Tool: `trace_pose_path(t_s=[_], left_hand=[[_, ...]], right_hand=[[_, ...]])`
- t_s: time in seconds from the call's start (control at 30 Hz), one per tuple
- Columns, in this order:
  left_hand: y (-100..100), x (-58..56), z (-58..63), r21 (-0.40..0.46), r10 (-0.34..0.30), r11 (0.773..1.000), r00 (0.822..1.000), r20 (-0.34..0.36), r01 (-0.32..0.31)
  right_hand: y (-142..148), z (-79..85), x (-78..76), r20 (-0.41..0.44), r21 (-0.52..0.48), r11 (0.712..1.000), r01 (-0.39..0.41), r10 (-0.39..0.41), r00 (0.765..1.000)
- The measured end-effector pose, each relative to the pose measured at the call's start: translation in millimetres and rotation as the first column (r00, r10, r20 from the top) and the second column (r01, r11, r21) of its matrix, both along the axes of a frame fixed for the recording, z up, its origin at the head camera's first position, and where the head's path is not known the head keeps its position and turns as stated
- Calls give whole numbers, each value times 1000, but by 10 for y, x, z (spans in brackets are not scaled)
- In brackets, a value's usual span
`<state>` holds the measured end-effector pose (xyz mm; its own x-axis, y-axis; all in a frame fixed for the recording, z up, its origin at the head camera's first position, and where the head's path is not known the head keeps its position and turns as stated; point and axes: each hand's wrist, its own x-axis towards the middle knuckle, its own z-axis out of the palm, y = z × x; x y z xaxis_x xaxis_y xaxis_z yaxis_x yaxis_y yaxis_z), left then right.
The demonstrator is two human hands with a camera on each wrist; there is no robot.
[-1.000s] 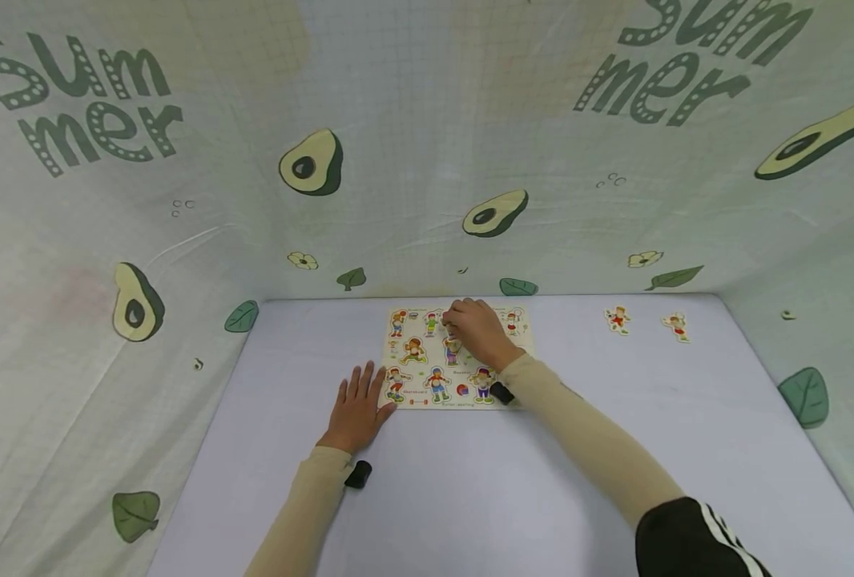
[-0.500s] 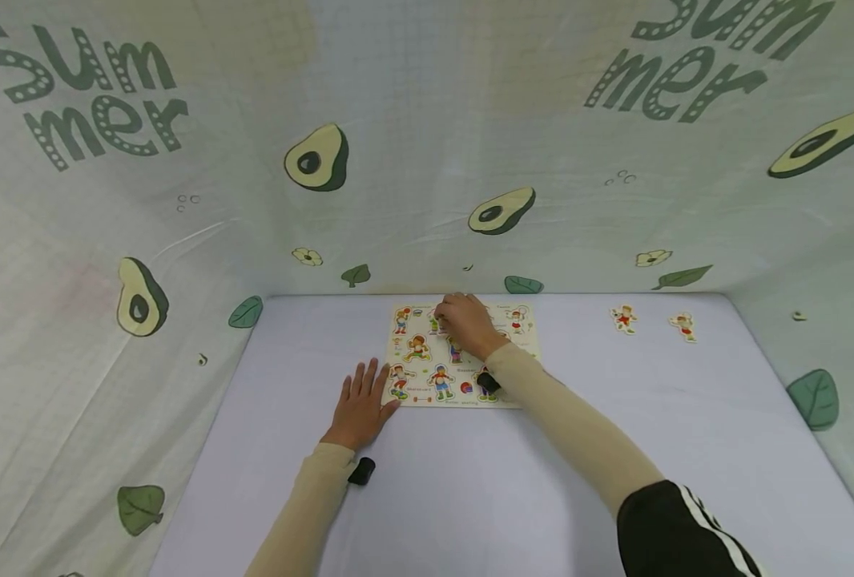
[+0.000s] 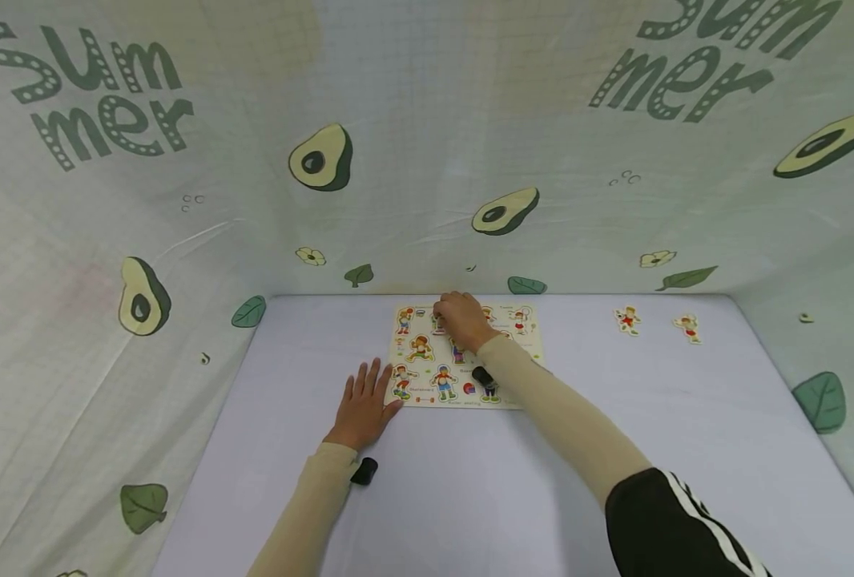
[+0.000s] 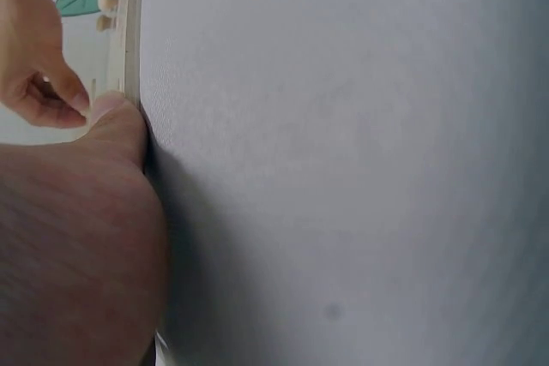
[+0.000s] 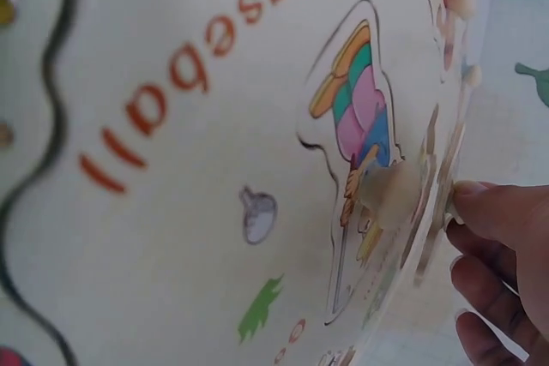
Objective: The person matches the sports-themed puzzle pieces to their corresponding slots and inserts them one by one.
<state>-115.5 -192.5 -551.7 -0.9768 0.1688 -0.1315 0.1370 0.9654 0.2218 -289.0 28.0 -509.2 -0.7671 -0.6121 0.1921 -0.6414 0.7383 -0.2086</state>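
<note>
A pale wooden knob puzzle board with cartoon sports figures lies at the table's far side. My left hand rests flat beside its near left corner, fingers spread; in the left wrist view its thumb touches the board's edge. Over the board's upper middle, my right hand pinches a puzzle piece, seen nearly edge-on in the right wrist view. Which figure it shows is hidden. Near it, a figure piece with a round wooden knob sits by the printed word "Baseball".
Two loose figure pieces, one left of the other, lie on the white table to the right of the board. A printed cloth with avocados and leaves hangs behind and at the sides.
My right hand has shifted slightly left over the board's top row, its forearm swinging left too. The left hand stays in place. The head view has shifted a little.
</note>
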Motion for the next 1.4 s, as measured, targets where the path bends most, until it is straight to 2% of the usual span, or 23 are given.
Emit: trace_pose_path(t_s=[0.33,0.83,0.93,1.17,1.4], left_hand=[[20,-4,38,8,7,1000,1000,17,-7],[-6,-6,-48,-14,5,1000,1000,-27,-5],[-2,-1,-36,-27,5,1000,1000,-18,-5],[28,18,46,1,12,1000,1000,4,-12],[32,20,63,-10,12,1000,1000,3,-12]], right_hand=[[-90,-106,-82,31,55,998,38,-40,999],[-133,-133,-71,17,26,998,53,-53,998],[-134,-137,-68,24,41,998,57,-58,998],[-109,-112,-63,40,77,996,54,-58,998],[-92,-120,-95,51,56,998,31,-34,998]])
